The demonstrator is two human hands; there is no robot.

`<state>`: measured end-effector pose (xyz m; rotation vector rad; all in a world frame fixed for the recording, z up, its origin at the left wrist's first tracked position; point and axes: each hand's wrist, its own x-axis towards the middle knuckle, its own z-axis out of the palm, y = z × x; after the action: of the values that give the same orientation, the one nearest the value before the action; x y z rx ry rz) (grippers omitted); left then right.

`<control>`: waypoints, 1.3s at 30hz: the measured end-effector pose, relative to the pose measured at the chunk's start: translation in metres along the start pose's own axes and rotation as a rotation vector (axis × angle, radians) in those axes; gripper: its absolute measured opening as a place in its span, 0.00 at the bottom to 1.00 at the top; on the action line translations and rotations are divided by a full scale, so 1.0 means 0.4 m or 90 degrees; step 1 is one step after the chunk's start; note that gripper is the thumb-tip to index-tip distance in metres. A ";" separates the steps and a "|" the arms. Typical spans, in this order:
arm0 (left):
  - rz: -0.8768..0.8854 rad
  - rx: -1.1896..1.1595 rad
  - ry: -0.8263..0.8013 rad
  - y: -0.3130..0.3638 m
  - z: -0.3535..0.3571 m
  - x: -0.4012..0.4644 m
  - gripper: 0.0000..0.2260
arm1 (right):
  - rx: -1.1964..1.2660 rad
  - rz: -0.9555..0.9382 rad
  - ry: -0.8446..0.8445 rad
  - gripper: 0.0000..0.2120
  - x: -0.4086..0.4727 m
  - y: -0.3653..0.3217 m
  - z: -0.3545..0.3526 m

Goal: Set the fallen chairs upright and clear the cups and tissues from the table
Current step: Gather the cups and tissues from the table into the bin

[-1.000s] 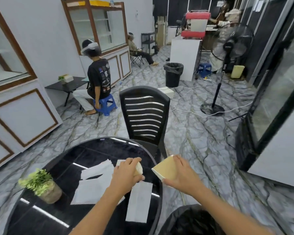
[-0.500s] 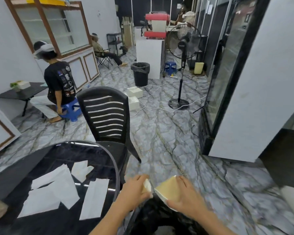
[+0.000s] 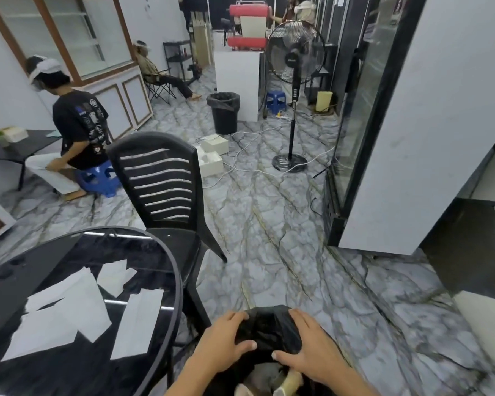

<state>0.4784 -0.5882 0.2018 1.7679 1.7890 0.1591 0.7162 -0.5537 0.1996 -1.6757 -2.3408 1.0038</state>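
Nearest, at the bottom of the view: left hand (image 3: 223, 342) and right hand (image 3: 307, 348) both laid on the crumpled black plastic bin liner (image 3: 269, 328), fingers spread and pressing on the film, neither grip closed around anything; no cup or tissue held. Below the hands, inside the liner's mouth, pale beige paper cups (image 3: 289, 381) lying among other scraps, so the cups judged already off the desk.

To do this step well: hold the liner's mouth wide with one hand only, freeing the other for the desk; push the contents down gently to leave room, without tearing the thin film.

Just left, round glossy black glass desk (image 3: 166, 255), its right edge close beside the bin. Flat white paper tissues (image 3: 69, 304) scattered near that right edge and toward the middle, several overlapping, one long sheet (image 3: 136, 324) nearest the rim. Likely next: gather the sheets into one stack by sliding them toward the right edge, since thin paper on glass lifts poorly from flat.

Beyond the desk's far edge, black slatted plastic chair (image 3: 160, 184) standing upright, tucked against the rim.

Farther off, seated person on a blue stool (image 3: 97, 178), black pedestal fan (image 3: 293, 81), second black bin (image 3: 223, 112).
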 end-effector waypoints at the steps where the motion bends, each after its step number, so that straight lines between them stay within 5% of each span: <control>1: -0.003 0.008 0.011 -0.004 -0.006 -0.004 0.29 | -0.006 0.000 0.002 0.56 0.005 -0.006 -0.002; 39: -0.051 -0.002 0.203 -0.175 -0.188 -0.192 0.30 | -0.108 -0.188 0.052 0.41 0.119 -0.308 0.026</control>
<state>0.3747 -0.6427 0.2537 1.7408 2.0763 0.4325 0.5933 -0.5393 0.2461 -1.3335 -2.5794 0.6871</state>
